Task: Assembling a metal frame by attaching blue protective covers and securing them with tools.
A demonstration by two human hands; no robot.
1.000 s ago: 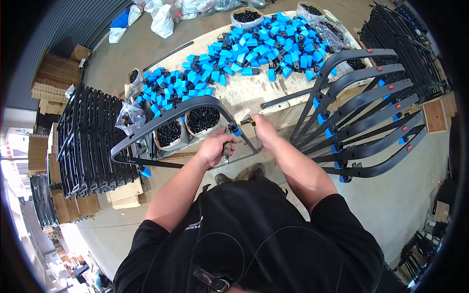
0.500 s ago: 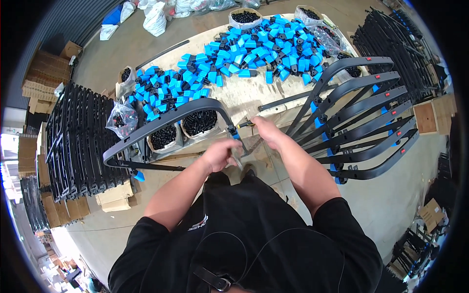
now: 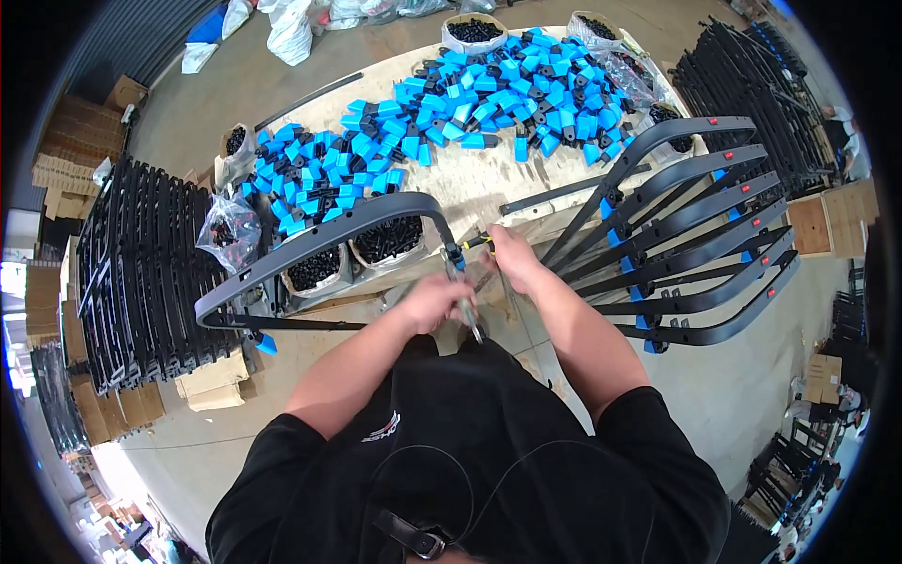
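A bent black frame (image 3: 348, 215) rests on the table edge, its near end coming down between my hands. My left hand (image 3: 440, 303) is closed round a slim silver metal tool (image 3: 469, 310), just below that end, where a small blue piece shows. Only part of the tool is visible, so its exact kind is unclear. In my right hand (image 3: 510, 252), fingers wrapped, is a black-and-yellow tool (image 3: 479, 242) pointing left at the frame's end. Its working tip nearly meets the frame; whether they touch I cannot tell.
Blue-and-black plastic parts (image 3: 498, 94) are heaped on the wooden table (image 3: 460, 179). Bags of small black pieces (image 3: 390, 240) stand along its edges. Several finished-looking black frames (image 3: 695, 244) lean at the right. Stacked black frames (image 3: 141, 273) stand at the left, beside cardboard (image 3: 211, 381).
My right hand has come slightly lower and the black-and-yellow tool now shows more plainly at the frame's end. My left hand has shifted right, and the silver tool stands longer in view.
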